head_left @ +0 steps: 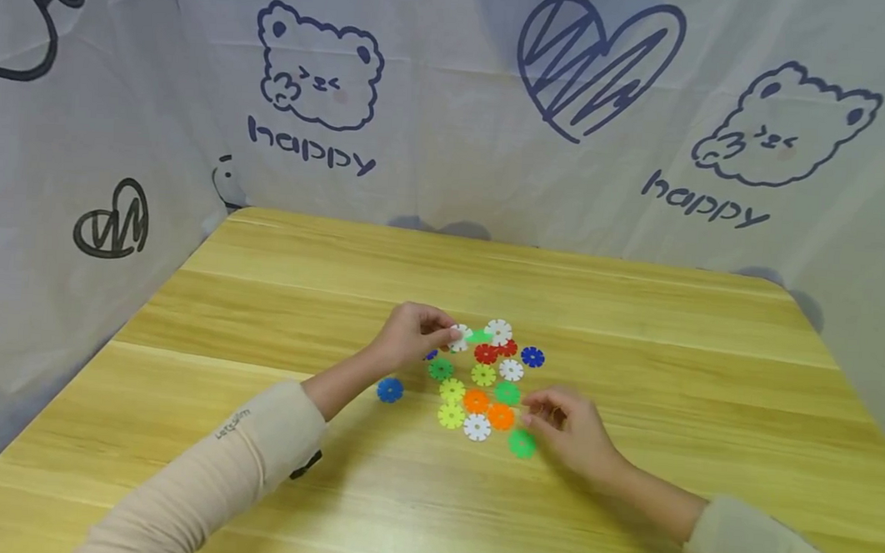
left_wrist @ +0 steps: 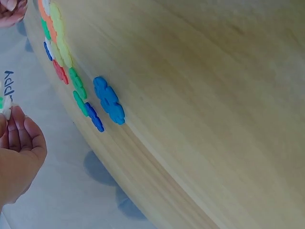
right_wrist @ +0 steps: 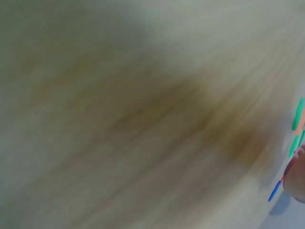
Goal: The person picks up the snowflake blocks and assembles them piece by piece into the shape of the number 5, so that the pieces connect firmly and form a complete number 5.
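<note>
My left hand [head_left: 412,337] pinches the edge of a white notched disc [head_left: 458,341], held above the table. A light green disc [head_left: 478,336] seems to link it to a second white disc [head_left: 498,330]. In the left wrist view that hand [left_wrist: 21,157] shows at the left edge, the white piece at its fingertips. My right hand [head_left: 573,432] hovers beside an orange disc [head_left: 501,416] and a green disc [head_left: 521,443]. Its thumb and forefinger are apart, and I see nothing between them. Only part of this hand [right_wrist: 296,176] appears in the right wrist view.
Several loose notched discs lie between the hands, among them a red disc [head_left: 485,355], a yellow disc [head_left: 451,416] and a dark blue disc [head_left: 532,357]. A blue disc [head_left: 390,390] lies apart at left. Behind the wooden table [head_left: 635,320] hangs a drawn-on white cloth [head_left: 452,102].
</note>
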`<state>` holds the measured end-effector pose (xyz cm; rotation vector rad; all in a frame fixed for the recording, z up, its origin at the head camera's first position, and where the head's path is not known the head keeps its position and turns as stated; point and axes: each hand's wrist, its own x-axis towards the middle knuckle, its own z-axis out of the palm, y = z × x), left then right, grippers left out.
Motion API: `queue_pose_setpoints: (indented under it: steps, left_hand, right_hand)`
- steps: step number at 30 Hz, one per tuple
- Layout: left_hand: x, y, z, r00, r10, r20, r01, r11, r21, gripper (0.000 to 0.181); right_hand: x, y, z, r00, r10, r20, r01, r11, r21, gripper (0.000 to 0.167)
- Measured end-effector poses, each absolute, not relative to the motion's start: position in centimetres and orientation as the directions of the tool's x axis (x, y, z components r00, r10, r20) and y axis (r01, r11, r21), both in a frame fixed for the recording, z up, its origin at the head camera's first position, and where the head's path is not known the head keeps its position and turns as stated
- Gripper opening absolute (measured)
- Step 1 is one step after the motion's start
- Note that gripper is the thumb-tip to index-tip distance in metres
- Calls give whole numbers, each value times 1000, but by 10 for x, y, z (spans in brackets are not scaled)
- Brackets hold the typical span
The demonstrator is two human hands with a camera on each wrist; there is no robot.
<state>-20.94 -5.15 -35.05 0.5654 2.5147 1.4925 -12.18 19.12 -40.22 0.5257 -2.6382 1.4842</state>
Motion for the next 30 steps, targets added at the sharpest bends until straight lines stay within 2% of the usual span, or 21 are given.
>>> queue_pose_setpoints:
  steps: [11, 18, 30]
  left_hand:
    - [-206, -54, -352, -916, 395, 67, 249, 428, 869, 20]
    - [-206, -57, -354, -918, 390, 76, 258, 438, 861, 20]
    - [-207, -58, -355, -919, 390, 59, 239, 430, 870, 19]
  right_hand:
    - [-114, 200, -416, -886, -390, 250, -437, 523, -732, 21]
    - [-115, 202, -419, -889, -403, 217, -425, 548, -720, 27]
    - [-111, 201, -420, -900, -385, 204, -406, 568, -716, 25]
